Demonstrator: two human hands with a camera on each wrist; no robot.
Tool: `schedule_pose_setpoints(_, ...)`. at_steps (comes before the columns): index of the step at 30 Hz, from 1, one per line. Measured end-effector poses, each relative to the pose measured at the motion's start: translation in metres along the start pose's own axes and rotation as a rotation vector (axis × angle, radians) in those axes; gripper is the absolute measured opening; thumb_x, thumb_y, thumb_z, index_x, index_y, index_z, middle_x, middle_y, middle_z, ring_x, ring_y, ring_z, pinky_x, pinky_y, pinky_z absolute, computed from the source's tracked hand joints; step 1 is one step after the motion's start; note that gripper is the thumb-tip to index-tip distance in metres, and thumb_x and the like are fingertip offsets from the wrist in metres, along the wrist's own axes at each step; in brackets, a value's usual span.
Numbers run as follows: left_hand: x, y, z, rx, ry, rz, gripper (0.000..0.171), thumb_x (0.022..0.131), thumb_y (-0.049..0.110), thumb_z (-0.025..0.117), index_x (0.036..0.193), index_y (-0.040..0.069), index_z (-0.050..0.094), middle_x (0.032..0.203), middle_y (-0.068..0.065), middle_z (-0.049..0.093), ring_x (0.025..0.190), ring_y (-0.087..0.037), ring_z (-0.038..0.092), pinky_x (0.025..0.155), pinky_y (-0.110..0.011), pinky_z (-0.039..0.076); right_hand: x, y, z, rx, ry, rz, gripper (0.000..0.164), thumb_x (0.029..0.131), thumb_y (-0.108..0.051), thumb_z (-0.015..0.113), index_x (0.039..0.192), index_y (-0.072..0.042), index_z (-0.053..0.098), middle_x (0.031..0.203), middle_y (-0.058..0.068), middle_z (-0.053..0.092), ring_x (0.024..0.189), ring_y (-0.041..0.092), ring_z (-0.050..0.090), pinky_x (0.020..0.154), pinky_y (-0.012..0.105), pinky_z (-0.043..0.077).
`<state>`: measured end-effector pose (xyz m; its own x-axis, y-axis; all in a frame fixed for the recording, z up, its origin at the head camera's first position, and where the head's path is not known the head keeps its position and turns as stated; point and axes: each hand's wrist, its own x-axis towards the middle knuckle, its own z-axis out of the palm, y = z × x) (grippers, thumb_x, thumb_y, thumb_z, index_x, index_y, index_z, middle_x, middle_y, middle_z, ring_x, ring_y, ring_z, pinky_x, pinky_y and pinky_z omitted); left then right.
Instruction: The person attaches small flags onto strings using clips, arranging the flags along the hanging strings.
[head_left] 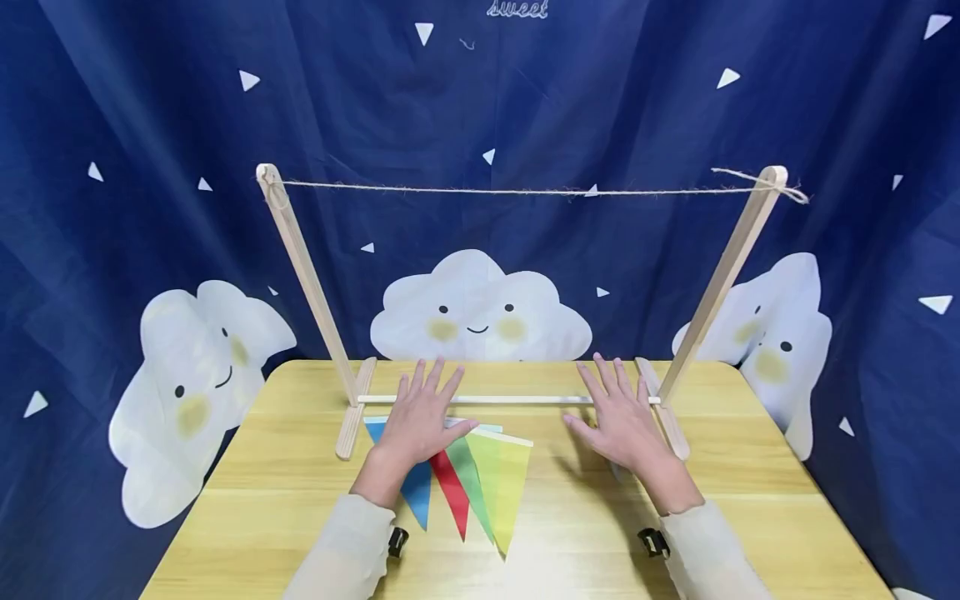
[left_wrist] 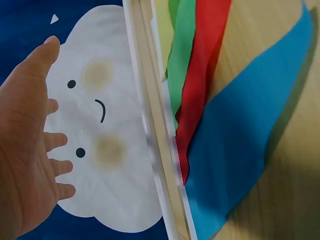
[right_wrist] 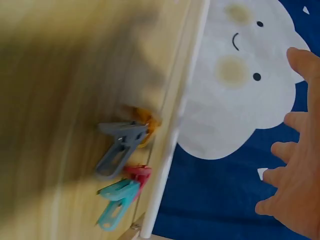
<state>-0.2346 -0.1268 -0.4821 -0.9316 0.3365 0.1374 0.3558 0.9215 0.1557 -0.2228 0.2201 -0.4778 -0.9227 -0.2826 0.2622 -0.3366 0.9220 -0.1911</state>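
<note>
My left hand (head_left: 420,423) hovers with spread fingers above a fanned stack of triangular pennants, holding nothing. The pennants are blue (head_left: 417,493), red (head_left: 452,492), green (head_left: 467,467) and yellow (head_left: 512,479), each with a pale strip along its top edge. To the right, my right hand (head_left: 618,425) is also spread and holds nothing. Beneath it, mostly hidden in the head view, lie several plastic clothespins; the right wrist view shows a grey one (right_wrist: 122,145), a teal one (right_wrist: 118,197), an orange one (right_wrist: 150,125) and a red one (right_wrist: 139,173).
A wooden stand with a left post (head_left: 311,283) and a right post (head_left: 720,287) carries a taut twine (head_left: 487,192) tied at both tops. A white rod (head_left: 517,399) joins the feet low over the wooden table (head_left: 555,542). A blue cloud-print curtain (head_left: 480,108) hangs behind.
</note>
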Motion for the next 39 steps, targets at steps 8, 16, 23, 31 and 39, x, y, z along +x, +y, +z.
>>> schedule_pose_setpoints(8, -0.004, -0.002, 0.002, -0.024, -0.021, 0.077, 0.089, 0.093, 0.072, 0.056, 0.164, 0.026, 0.030, 0.172, -0.013, 0.022, 0.158, -0.042, 0.018, 0.125, -0.065, 0.019, -0.011, 0.009, 0.002, 0.114, 0.029, -0.033, 0.089, 0.093, -0.051, 0.070, 0.162, -0.010, 0.032, 0.166, 0.022, 0.029, 0.153, 0.047, 0.027, 0.115, 0.079, 0.018)
schedule_pose_setpoints(16, -0.009, -0.004, 0.006, -0.061, 0.016, 0.143, 0.086, 0.092, 0.068, 0.061, 0.161, 0.023, 0.037, 0.169, -0.013, 0.030, 0.156, -0.040, 0.027, 0.124, -0.063, 0.023, -0.025, 0.025, 0.009, 0.151, 0.087, -0.080, 0.086, 0.092, -0.044, 0.073, 0.159, -0.005, 0.036, 0.161, 0.027, 0.036, 0.145, 0.051, 0.037, 0.112, 0.074, 0.031)
schedule_pose_setpoints(23, -0.011, -0.003, 0.011, -0.117, 0.058, 0.180, 0.081, 0.093, 0.061, 0.066, 0.157, 0.016, 0.045, 0.158, -0.016, 0.045, 0.147, -0.039, 0.041, 0.121, -0.059, 0.033, -0.039, 0.037, 0.014, 0.195, 0.113, -0.087, 0.082, 0.088, -0.036, 0.080, 0.153, -0.003, 0.043, 0.154, 0.027, 0.044, 0.140, 0.047, 0.043, 0.109, 0.068, 0.038)
schedule_pose_setpoints(31, -0.012, 0.006, 0.014, -0.226, 0.020, 0.136, 0.077, 0.091, 0.049, 0.076, 0.155, 0.019, 0.047, 0.154, -0.011, 0.049, 0.142, -0.033, 0.047, 0.114, -0.057, 0.044, -0.049, 0.048, 0.016, 0.254, 0.070, -0.048, 0.077, 0.089, -0.032, 0.082, 0.149, -0.002, 0.046, 0.149, 0.022, 0.048, 0.137, 0.043, 0.045, 0.107, 0.064, 0.042)
schedule_pose_setpoints(39, -0.011, 0.009, 0.021, -0.266, -0.009, 0.084, 0.076, 0.091, 0.043, 0.078, 0.155, 0.016, 0.046, 0.150, -0.010, 0.054, 0.140, -0.032, 0.050, 0.115, -0.053, 0.043, -0.060, 0.060, 0.017, 0.297, 0.057, -0.011, 0.070, 0.090, -0.027, 0.081, 0.144, 0.005, 0.048, 0.143, 0.026, 0.053, 0.133, 0.046, 0.048, 0.106, 0.065, 0.041)
